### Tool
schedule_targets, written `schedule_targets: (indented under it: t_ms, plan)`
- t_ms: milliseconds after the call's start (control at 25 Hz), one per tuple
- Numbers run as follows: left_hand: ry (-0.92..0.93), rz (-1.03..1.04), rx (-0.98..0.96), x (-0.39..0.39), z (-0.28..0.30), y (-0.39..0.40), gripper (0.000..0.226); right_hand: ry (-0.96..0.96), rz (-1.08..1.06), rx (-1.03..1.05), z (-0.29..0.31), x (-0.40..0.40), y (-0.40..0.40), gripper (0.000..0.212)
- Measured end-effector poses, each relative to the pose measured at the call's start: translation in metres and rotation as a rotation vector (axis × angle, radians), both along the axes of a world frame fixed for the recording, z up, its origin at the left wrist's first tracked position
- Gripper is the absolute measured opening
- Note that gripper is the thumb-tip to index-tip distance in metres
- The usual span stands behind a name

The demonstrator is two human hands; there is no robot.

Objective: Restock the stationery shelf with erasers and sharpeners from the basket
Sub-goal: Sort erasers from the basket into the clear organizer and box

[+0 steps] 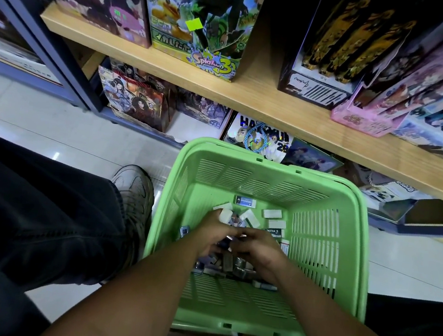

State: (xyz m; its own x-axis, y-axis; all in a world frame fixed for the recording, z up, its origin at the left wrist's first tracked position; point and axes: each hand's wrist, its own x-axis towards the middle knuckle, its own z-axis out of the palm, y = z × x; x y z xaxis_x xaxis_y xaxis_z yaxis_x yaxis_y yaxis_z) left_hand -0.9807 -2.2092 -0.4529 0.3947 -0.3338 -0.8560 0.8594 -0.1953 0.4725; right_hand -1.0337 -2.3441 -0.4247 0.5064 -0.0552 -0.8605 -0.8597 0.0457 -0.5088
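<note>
Pale glossy floor tiles (61,133) surround a green plastic basket (328,235) with slotted walls, seen from above by the head camera. Both bare forearms reach down into the basket, and the two hands meet over its floor. The left hand (213,237) and the right hand (258,250) lie fingertip to fingertip, fingers curled downward into a heap of small packaged items; the picture is too blurred at that spot to tell whether either hand actually grips a piece.

White block erasers (272,213) lie scattered on the basket floor just beyond the hands, some loose, some in printed sleeves. One dark-labelled eraser (246,201) rests furthest from the hands, near the far wall. Darker and metallic small items, possibly sharpeners (242,269), are piled directly beneath the wrists, nearer the person.

Beyond the basket, above the hands, runs a light wooden shelf (250,99) carrying upright illustrated boxes, among them a box printed "Splatoon 3" (203,25) and a pink carton (363,120) to the right of the hands. Under that shelf stand further illustrated bags and boxes (137,100). Left of the left hand, a leg in dark trousers (36,210) ends in a grey sneaker (135,188) beside the basket's left wall.
</note>
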Motion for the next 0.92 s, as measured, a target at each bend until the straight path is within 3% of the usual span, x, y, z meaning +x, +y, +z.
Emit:
schedule_targets:
  t_ms: [280,520,800,920]
  plan:
    - [0.010,0.074,-0.109,0.011,0.022,0.003,0.032,-0.056,0.004,0.062,0.028,0.009,-0.023,0.041]
    - [0.134,0.119,-0.284,0.018,0.059,0.000,0.058,-0.169,0.092,0.054,0.080,0.018,-0.043,0.055]
    - [0.134,0.251,-0.258,0.023,0.101,-0.012,0.012,-0.319,0.258,-0.159,0.137,0.026,-0.051,0.055]
    - [0.093,0.249,-0.225,0.028,0.123,-0.020,0.010,-0.411,0.283,-0.235,0.164,0.026,-0.053,0.040]
